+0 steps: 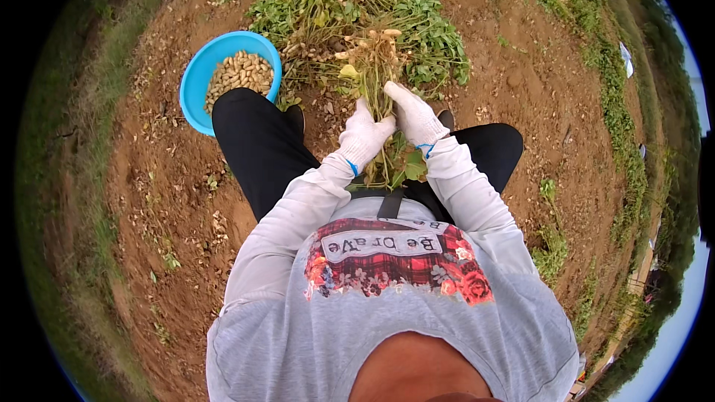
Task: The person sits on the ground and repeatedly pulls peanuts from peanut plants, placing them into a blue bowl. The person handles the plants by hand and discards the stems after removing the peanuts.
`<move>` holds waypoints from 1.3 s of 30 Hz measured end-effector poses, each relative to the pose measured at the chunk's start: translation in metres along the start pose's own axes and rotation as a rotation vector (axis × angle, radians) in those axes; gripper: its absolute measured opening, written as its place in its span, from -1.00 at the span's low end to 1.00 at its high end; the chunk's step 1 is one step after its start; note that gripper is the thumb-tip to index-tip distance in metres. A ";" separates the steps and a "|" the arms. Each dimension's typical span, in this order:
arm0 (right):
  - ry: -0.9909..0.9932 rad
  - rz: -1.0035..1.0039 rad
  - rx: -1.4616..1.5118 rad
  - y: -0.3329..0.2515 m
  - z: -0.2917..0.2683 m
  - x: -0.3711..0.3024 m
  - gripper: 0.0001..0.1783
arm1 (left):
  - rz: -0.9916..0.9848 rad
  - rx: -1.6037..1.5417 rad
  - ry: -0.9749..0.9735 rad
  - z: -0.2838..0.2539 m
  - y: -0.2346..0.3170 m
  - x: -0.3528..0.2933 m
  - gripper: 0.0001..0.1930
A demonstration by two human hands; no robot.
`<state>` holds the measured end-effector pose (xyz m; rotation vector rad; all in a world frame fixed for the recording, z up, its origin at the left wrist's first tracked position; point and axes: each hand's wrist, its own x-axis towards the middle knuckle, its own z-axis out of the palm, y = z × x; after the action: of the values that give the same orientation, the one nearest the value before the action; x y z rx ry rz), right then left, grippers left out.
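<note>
Both of my hands wear white knit gloves with blue cuffs. Between my knees they grip a bunch of peanut plants (378, 78), roots and pods pointing away from me, leaves hanging back toward my lap. My left hand (365, 134) is closed around the stems from the left side. From the right, my right hand (414, 113) wraps the same stems a little farther out. Several pale peanuts (390, 33) hang among the roots at the far end. Just beyond lies a heap of pulled peanut plants (436, 30), green and leafy.
A blue basin (195, 97) partly filled with picked peanuts (242, 73) stands beside my left knee. Brown bare soil (171, 193) with dry leaf bits surrounds me. A row of green vines (629, 134) runs along the right, and grass (100, 104) borders the left.
</note>
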<state>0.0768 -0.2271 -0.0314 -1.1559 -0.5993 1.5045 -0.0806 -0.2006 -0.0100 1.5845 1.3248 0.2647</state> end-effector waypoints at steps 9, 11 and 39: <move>0.097 0.222 -0.078 -0.073 -0.014 0.011 -0.44 | 0.313 0.434 -0.009 0.024 0.006 -0.005 -0.11; 0.092 0.302 0.062 -0.066 -0.029 0.029 -0.57 | 0.334 0.617 -0.030 0.035 0.009 0.003 -0.12; 0.213 -0.110 -0.158 -0.104 -0.070 0.121 -0.52 | 0.692 0.615 -0.029 -0.070 0.099 0.186 -0.59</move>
<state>0.1933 -0.0992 -0.0123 -1.3628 -0.6328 1.2392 -0.0001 0.0033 0.0237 2.5395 0.8186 0.2610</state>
